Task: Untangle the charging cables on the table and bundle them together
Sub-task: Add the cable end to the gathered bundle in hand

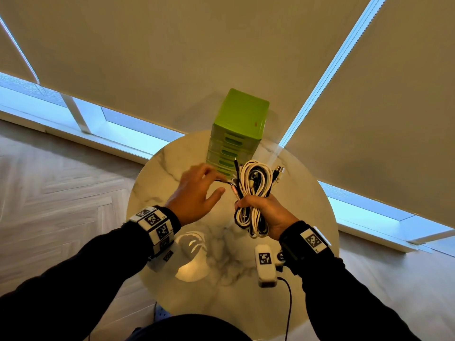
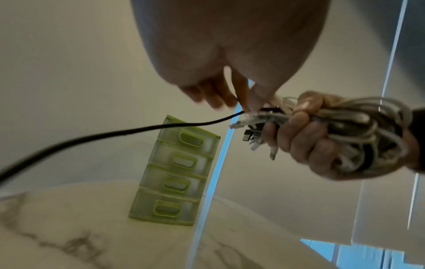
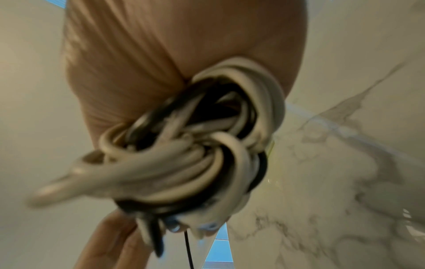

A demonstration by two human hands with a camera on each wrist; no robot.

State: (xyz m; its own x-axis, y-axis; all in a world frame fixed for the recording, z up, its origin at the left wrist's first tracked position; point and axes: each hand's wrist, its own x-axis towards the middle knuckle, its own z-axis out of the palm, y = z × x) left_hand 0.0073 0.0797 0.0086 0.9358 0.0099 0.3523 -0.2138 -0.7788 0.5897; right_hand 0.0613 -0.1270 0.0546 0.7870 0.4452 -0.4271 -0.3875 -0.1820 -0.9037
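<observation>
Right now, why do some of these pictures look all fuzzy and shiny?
Head view: sharp, with a bright lamp glare on the marble table. Left wrist view: the left hand is close and soft. Right wrist view: the cable bundle is smeared with blur, too near the lens.

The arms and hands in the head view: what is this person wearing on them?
Both arms are in long dark sleeves. The left hand and right hand are bare, without gloves. Each wrist carries a dark strap with white blocks printed with black square-pattern markers. A thin black wire trails from the device near the right wrist.

Drawer unit (image 1: 237, 134) stands on table (image 1: 157, 173) (far edge), behind cables (image 1: 253, 190).
</observation>
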